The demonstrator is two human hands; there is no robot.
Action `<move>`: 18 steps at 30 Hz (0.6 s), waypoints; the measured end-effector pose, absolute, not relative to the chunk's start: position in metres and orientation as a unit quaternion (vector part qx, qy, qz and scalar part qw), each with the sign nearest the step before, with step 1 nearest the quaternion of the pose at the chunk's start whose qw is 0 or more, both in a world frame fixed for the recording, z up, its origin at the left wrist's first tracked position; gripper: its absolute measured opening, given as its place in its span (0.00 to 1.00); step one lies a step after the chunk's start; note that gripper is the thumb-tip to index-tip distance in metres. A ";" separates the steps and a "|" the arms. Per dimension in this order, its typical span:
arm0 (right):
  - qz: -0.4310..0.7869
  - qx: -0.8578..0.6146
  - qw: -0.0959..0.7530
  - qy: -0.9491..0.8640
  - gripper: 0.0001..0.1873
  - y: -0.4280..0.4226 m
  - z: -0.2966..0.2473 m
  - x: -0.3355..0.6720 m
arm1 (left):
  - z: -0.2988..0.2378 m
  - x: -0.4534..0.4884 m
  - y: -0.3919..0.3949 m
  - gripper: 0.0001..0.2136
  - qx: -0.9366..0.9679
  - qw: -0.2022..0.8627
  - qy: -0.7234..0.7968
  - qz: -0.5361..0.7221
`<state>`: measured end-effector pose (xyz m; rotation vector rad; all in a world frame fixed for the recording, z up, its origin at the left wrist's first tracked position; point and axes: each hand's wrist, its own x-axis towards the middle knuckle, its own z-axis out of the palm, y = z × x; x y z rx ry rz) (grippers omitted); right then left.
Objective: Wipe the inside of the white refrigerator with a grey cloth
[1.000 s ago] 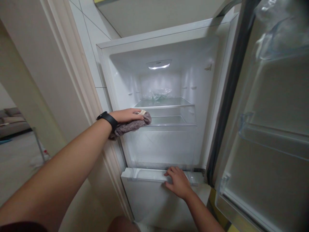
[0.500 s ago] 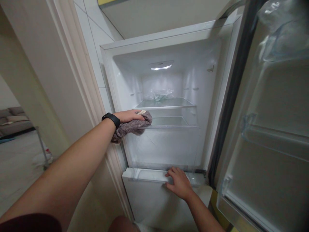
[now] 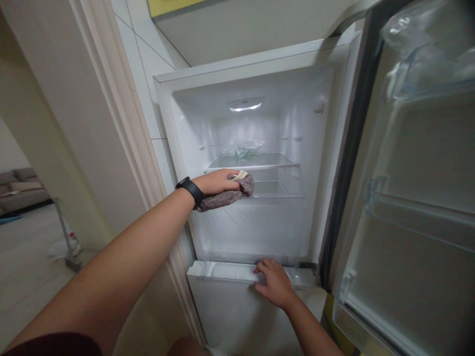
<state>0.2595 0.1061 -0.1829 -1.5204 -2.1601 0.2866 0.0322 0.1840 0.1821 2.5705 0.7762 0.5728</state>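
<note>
A grey-brown cloth with a pale tag is bunched under my left hand, whose fingers are closed around it. The cloth lies against the top front edge of a clear plastic drawer inside the open fridge. Lower down, my right hand has its fingers curled over the clear lip at the drawer's bottom front, thumb below. My left wrist wears a black band. Part of the drawer's upper edge is hidden behind the cloth and hand.
Above are glass shelves, one bearing a crumpled clear plastic bag. The fridge door, with clear door racks, stands open at the right. A door frame runs close along the left. Below is a white lower front panel.
My left hand has slid the cloth to the right along the drawer's top edge. My right hand keeps its place at the lower lip. The view has shifted slightly.
</note>
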 end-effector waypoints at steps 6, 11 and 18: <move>0.110 -0.563 0.238 -0.784 0.17 0.105 -0.182 0.259 | 0.180 0.089 0.195 0.19 0.928 0.205 0.241 0.197; 0.114 -0.562 0.241 -0.783 0.18 0.105 -0.181 0.259 | 0.178 0.133 0.200 0.20 0.929 0.185 0.259 0.190; 0.123 -0.568 0.240 -0.778 0.18 0.106 -0.180 0.258 | 0.178 0.175 0.196 0.20 0.941 0.154 0.246 0.175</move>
